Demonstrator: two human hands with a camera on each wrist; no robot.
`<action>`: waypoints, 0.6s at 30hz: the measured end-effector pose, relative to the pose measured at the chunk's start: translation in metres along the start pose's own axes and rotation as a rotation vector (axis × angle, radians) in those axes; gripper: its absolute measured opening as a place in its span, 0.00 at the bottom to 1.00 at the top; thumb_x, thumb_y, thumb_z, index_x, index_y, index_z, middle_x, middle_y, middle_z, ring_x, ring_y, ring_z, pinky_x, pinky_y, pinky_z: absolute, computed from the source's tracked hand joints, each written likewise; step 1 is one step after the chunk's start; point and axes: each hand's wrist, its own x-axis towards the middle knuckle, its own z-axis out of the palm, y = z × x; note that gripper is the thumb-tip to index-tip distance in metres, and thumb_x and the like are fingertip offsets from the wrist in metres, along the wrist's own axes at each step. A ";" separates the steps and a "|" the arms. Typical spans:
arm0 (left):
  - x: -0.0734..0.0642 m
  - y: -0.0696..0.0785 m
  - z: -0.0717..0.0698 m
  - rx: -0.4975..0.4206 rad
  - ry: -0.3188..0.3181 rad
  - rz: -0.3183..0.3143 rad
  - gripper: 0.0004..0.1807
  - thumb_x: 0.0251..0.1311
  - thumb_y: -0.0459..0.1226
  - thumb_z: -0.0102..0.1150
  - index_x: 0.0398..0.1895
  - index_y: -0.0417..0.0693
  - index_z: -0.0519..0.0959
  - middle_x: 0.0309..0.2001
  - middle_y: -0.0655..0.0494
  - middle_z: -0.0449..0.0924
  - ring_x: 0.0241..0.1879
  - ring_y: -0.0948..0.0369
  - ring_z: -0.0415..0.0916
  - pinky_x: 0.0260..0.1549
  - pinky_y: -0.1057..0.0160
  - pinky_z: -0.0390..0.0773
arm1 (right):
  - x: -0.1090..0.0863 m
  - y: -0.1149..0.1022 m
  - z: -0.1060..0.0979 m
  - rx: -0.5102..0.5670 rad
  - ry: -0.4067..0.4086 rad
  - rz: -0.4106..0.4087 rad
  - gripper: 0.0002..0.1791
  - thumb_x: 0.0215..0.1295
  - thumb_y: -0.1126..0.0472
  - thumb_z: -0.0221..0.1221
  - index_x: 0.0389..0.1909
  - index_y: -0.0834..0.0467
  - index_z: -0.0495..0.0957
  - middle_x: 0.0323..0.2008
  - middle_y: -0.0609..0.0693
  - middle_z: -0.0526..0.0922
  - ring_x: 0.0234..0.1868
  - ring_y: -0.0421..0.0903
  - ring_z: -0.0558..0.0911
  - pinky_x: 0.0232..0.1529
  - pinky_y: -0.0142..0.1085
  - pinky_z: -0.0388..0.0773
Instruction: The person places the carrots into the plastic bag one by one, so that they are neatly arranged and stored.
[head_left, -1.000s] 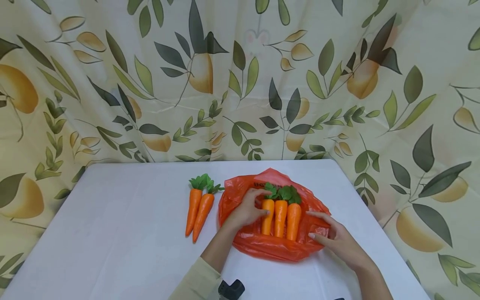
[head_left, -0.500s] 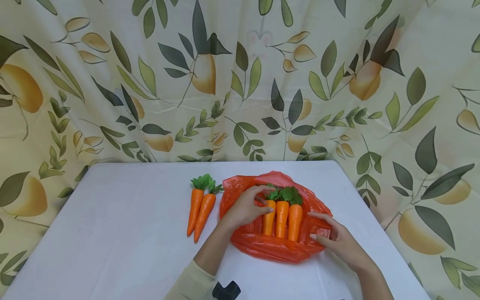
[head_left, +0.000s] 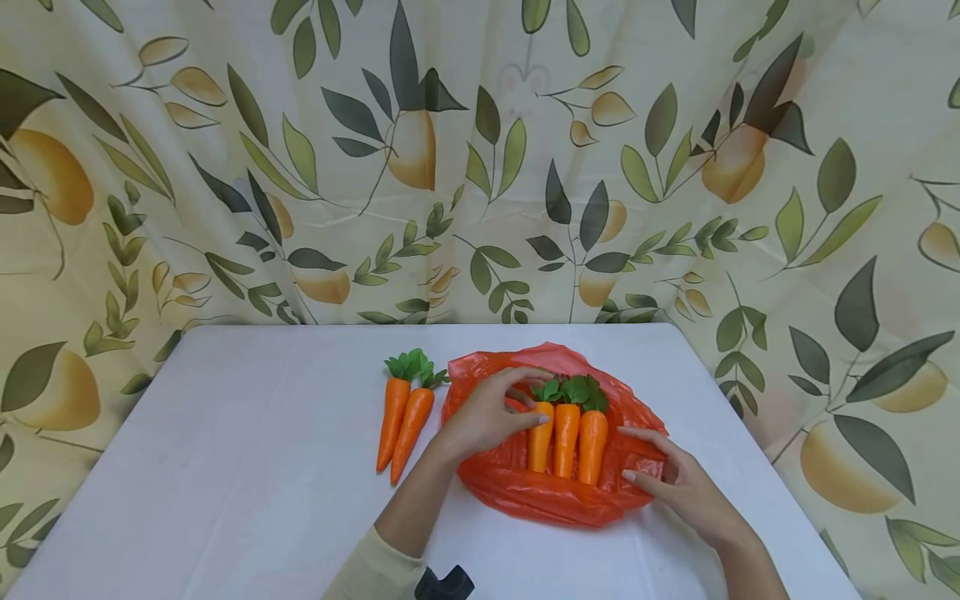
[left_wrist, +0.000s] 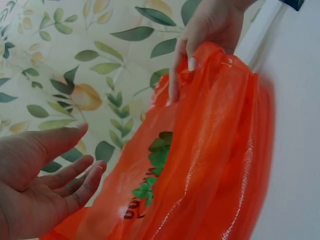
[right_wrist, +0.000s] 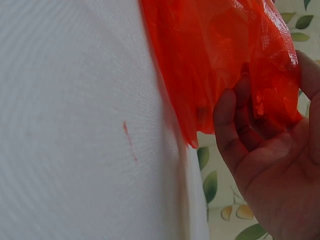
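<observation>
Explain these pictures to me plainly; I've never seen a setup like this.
There is no machine here: a person works with two bare hands. The wide picture comes from a camera worn on the head, looking forward and down; the other two come from cameras worn on each wrist, looking at that hand's work. On the white table, two carrots with green leaves lie together, left of a red plastic bag. Three more carrots lie in the bag's opening. The right hand holds the bag's right edge between thumb and fingers. The left hand hovers by the leftmost of those three, fingers apart, holding nothing that I can see. A patterned cloth hangs behind.
</observation>
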 end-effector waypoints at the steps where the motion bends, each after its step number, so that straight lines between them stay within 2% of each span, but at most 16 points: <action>1: -0.001 0.001 -0.001 -0.001 0.000 0.004 0.27 0.64 0.35 0.72 0.66 0.58 0.78 0.53 0.63 0.78 0.50 0.61 0.77 0.45 0.65 0.82 | 0.000 0.000 0.000 0.000 -0.001 -0.001 0.33 0.70 0.59 0.66 0.74 0.57 0.68 0.74 0.61 0.63 0.65 0.37 0.67 0.52 0.33 0.81; 8: -0.007 0.000 -0.009 -0.073 -0.006 0.022 0.26 0.64 0.35 0.72 0.65 0.57 0.79 0.53 0.64 0.79 0.50 0.60 0.78 0.43 0.63 0.84 | 0.001 -0.002 0.002 0.000 0.004 0.011 0.33 0.70 0.59 0.67 0.74 0.57 0.68 0.74 0.61 0.62 0.69 0.51 0.66 0.52 0.33 0.80; 11: -0.011 0.000 -0.014 -0.087 0.000 0.018 0.25 0.64 0.36 0.72 0.65 0.56 0.80 0.54 0.65 0.79 0.49 0.61 0.79 0.44 0.62 0.84 | 0.001 -0.002 0.002 0.001 0.001 0.005 0.33 0.70 0.60 0.66 0.74 0.57 0.68 0.75 0.61 0.62 0.69 0.49 0.66 0.53 0.32 0.79; 18: -0.022 0.006 -0.026 -0.060 0.024 -0.017 0.24 0.63 0.38 0.73 0.63 0.60 0.81 0.56 0.68 0.79 0.50 0.60 0.79 0.46 0.61 0.83 | 0.000 -0.001 0.001 0.005 -0.007 -0.023 0.33 0.71 0.61 0.66 0.74 0.58 0.68 0.74 0.61 0.62 0.63 0.30 0.68 0.53 0.30 0.78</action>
